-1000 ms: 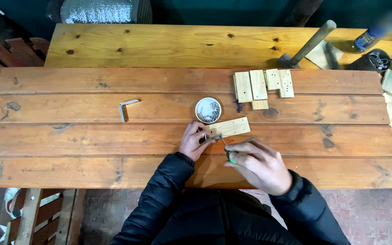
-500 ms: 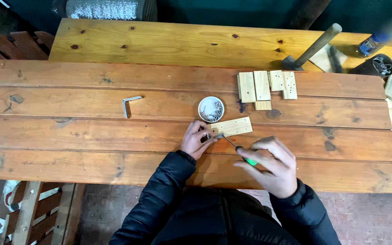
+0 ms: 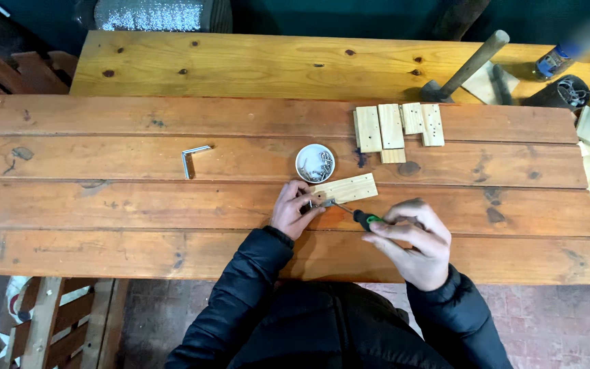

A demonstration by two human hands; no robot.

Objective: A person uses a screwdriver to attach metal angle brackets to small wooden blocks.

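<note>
Plank bench (image 3: 138,205), reddish, knotted, worn; paler plank surface behind it. Small pale wood block (image 3: 349,188) lies just below round white dish of screws (image 3: 315,162). Left hand (image 3: 293,210) pinches a metal bracket (image 3: 326,202) at the block's edge. Right hand (image 3: 414,239) grips a green-handled screwdriver (image 3: 360,216).

A small pale wood block (image 3: 347,188) lies flat, a green-handled screwdriver (image 3: 358,215) angled at its left end.

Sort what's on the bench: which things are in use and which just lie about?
In use: left hand, right hand, screwdriver, small wood block, metal bracket.
Lying about: screw dish, angle bracket, spare wood pieces, hammer.
</note>
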